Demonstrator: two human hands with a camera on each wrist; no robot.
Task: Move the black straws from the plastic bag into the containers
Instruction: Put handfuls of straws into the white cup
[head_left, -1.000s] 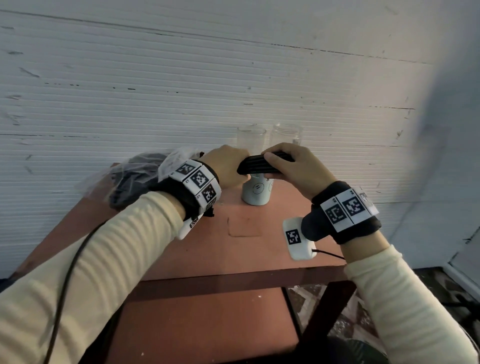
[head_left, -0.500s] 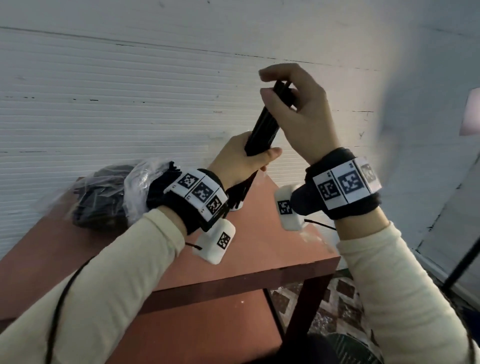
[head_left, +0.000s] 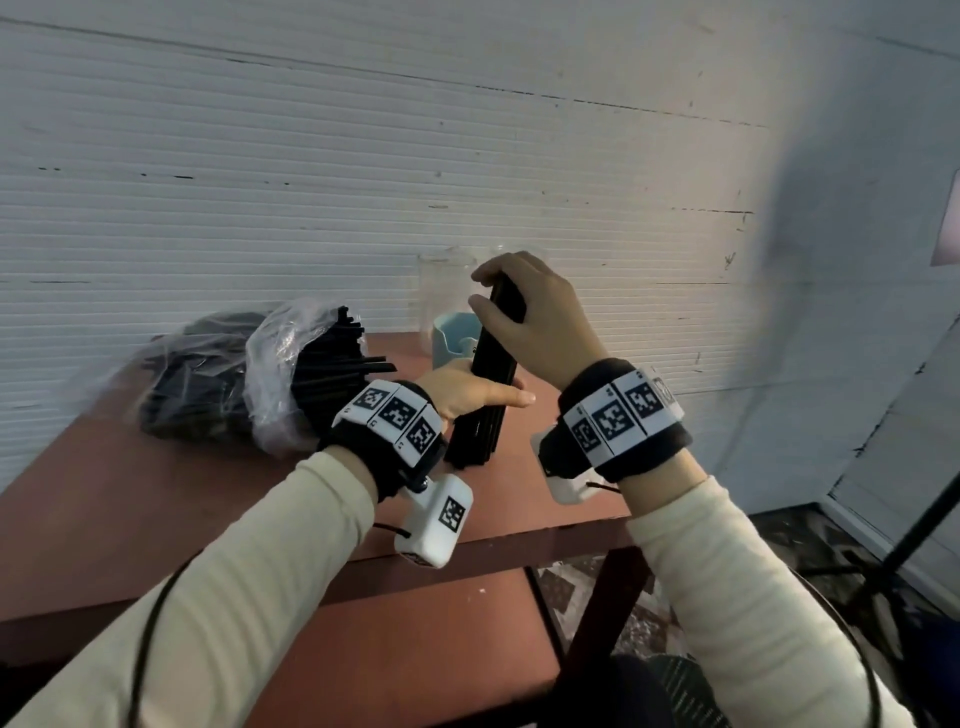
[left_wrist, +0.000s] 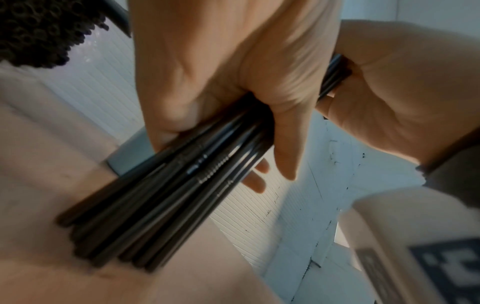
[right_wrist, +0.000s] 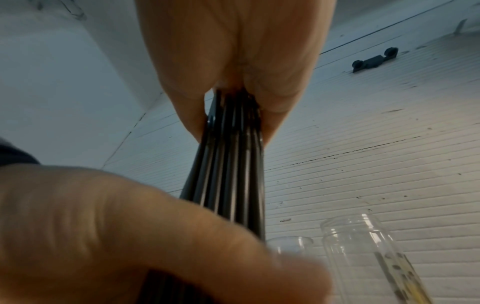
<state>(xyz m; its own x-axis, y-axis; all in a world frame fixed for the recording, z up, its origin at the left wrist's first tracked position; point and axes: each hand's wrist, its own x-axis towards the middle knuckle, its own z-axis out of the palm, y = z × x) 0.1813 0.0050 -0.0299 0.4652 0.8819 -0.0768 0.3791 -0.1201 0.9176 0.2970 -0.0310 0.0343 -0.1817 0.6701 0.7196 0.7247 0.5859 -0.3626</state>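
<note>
Both hands grip the bundle of thin black plastic straws (head_left: 488, 384) upright: left hand (head_left: 462, 389) wrapped low, right hand (head_left: 540, 322) pinching top. I'd tap ends level on the reddish-brown table (head_left: 156, 499) first.

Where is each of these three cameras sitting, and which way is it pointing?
Head: worn on the head, facing forward and down at the table; both sleeves and hands show.
Left wrist: looks along the left hand gripping the straw bundle.
Right wrist: looks along the right hand toward the wall and glass jar.
All three share the bundle and both hands.
</note>
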